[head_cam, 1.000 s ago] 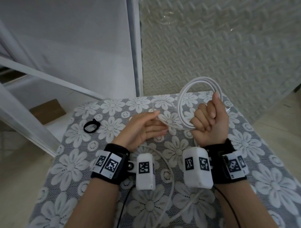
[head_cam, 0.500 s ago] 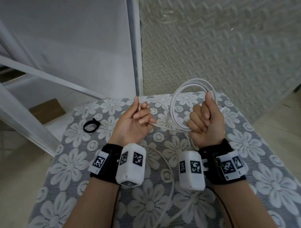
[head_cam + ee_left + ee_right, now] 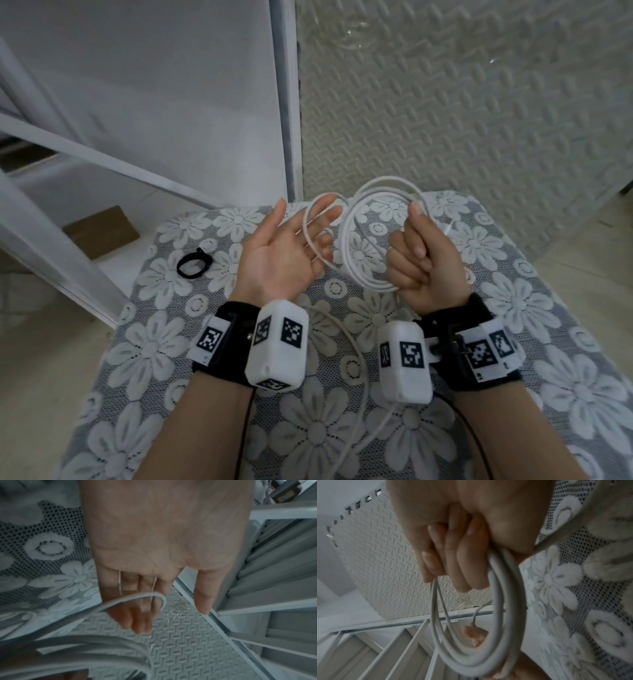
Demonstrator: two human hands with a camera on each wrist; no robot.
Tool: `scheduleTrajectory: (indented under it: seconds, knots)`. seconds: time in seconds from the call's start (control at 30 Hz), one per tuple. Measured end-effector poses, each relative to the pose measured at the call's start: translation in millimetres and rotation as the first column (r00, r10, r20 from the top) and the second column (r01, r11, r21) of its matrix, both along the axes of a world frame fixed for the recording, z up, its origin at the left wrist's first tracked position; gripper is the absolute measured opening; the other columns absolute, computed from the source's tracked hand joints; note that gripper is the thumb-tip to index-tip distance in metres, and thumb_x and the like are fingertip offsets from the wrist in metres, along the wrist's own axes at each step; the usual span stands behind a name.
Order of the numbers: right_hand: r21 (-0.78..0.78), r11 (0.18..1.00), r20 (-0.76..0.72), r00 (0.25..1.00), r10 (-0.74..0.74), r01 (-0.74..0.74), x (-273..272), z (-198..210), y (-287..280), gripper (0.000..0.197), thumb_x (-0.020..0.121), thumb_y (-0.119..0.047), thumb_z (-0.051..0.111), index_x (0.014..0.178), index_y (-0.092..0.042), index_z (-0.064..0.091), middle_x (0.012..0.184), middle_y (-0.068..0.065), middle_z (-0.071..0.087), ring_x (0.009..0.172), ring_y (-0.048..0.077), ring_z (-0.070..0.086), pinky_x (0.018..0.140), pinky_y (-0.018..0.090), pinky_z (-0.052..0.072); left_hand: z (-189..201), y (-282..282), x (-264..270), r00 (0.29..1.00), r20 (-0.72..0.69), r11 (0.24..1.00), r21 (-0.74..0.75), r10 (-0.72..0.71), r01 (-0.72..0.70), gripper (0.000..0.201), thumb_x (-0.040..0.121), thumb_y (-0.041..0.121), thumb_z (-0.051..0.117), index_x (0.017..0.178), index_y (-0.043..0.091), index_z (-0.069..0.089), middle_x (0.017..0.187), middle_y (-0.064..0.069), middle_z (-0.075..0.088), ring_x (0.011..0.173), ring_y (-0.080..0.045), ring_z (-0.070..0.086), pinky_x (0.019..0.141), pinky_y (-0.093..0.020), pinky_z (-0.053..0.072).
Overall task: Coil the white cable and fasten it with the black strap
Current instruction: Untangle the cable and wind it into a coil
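The right hand, right of centre in the head view, is clenched around the white cable, whose gathered loops stand upright as a coil between the two hands. In the right wrist view the fingers curl round the top of the coil, which hangs below them in several turns.

The left hand sits just left of the coil, palm up with its fingers relaxed and spread. One loose loop of the cable crosses over the fingers; no finger is curled about it.

From the bottom of the coil a slack length of cable trails down the frame between the wrists, lying on the table, which wears a grey lace cloth with white flowers.

The black strap lies closed in a ring on the cloth at centre left, well apart from both hands.

Each wrist carries a black band and a white camera block with square markers. Behind the table stands an embossed white panel at upper right, a white post at top centre and a slanted white frame at left. A brown cardboard box sits below that frame.
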State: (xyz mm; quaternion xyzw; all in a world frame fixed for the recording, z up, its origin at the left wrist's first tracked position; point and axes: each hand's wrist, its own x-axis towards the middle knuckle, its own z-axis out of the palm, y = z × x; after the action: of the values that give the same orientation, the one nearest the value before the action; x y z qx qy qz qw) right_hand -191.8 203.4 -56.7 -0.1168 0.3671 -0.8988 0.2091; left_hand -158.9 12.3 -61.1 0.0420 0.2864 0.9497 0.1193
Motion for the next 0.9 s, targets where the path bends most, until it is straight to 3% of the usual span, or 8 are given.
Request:
scheduleTrajectory:
  seconds: [0.07,0.23,0.47,0.57,0.67,0.77,0.9]
  knots:
    - [0.061,0.998,0.005,0.999,0.036,-0.036,0.9,0.4,-1.8,0.055,0.093,-0.034,0.041,0.040,-0.016,0.039,0.030,-0.009,0.028,0.023,-0.001,0.020,0.032,0.006,0.012,1.1,0.6,0.7,1.000,-0.017,1.000,-0.020,-0.015,0.015,0.070,0.082,0.042,0.061,0.138,0.003,0.044,0.130,-0.011,0.055,0.109,-0.021,0.057,0.095,-0.035,0.047]
    - [0.135,0.987,0.008,0.996,0.087,-0.087,1.9,0.6,-3.1,0.052,0.090,-0.036,0.045,0.042,-0.015,0.041,0.030,-0.009,0.027,0.023,0.000,0.020,0.032,0.005,0.012,-0.7,0.9,0.0,0.996,-0.070,0.995,-0.085,-0.050,0.044,0.073,0.078,0.039,0.066,0.137,0.001,0.044,0.137,-0.013,0.052,0.125,-0.029,0.046,0.102,-0.039,0.041]
    - [0.209,0.970,0.034,0.992,0.121,-0.126,2.7,0.5,-4.2,0.053,0.090,-0.035,0.044,0.042,-0.014,0.040,0.030,-0.008,0.025,0.024,0.001,0.019,0.032,0.004,0.014,-1.6,1.7,0.2,0.986,-0.136,0.994,-0.054,-0.100,0.093,0.075,0.081,0.035,0.065,0.139,-0.003,0.036,0.140,-0.021,0.045,0.127,-0.036,0.047,0.107,-0.046,0.037]
    - [0.237,0.961,0.043,0.989,0.139,-0.145,4.0,1.0,-5.5,0.052,0.089,-0.035,0.046,0.042,-0.014,0.039,0.030,-0.008,0.025,0.024,0.001,0.018,0.034,0.004,0.012,-0.9,3.0,0.0,0.981,-0.148,0.992,-0.047,-0.125,0.120,0.074,0.081,0.034,0.066,0.138,-0.004,0.038,0.136,-0.023,0.049,0.122,-0.038,0.051,0.105,-0.047,0.038]
    - [0.272,0.948,0.045,0.986,0.158,-0.164,5.3,1.6,-6.8,0.050,0.087,-0.035,0.048,0.043,-0.013,0.039,0.030,-0.008,0.024,0.024,0.001,0.018,0.034,0.004,0.013,-1.6,3.4,0.8,0.980,-0.148,0.990,-0.066,-0.132,0.123,0.065,0.079,0.034,0.069,0.129,-0.003,0.051,0.123,-0.022,0.060,0.110,-0.034,0.061,0.096,-0.044,0.048]
    - [0.312,0.934,0.056,0.985,0.163,-0.172,6.6,2.4,-7.2,0.050,0.086,-0.034,0.050,0.043,-0.012,0.038,0.030,-0.007,0.023,0.024,0.001,0.018,0.034,0.004,0.014,-2.7,3.6,1.3,0.987,-0.119,0.987,-0.133,-0.106,0.090,0.064,0.071,0.035,0.077,0.120,-0.002,0.060,0.110,-0.018,0.067,0.090,-0.028,0.069,0.077,-0.037,0.058]
    - [0.391,0.910,0.048,0.991,0.126,-0.135,7.6,1.2,-9.5,0.047,0.083,-0.033,0.055,0.045,-0.011,0.039,0.032,-0.006,0.022,0.025,0.002,0.017,0.033,0.005,0.013,-5.0,5.9,-0.3,0.993,-0.078,0.968,-0.244,-0.085,0.064,0.057,0.064,0.034,0.082,0.109,0.002,0.067,0.086,-0.008,0.069,0.062,-0.017,0.065,0.051,-0.024,0.053]
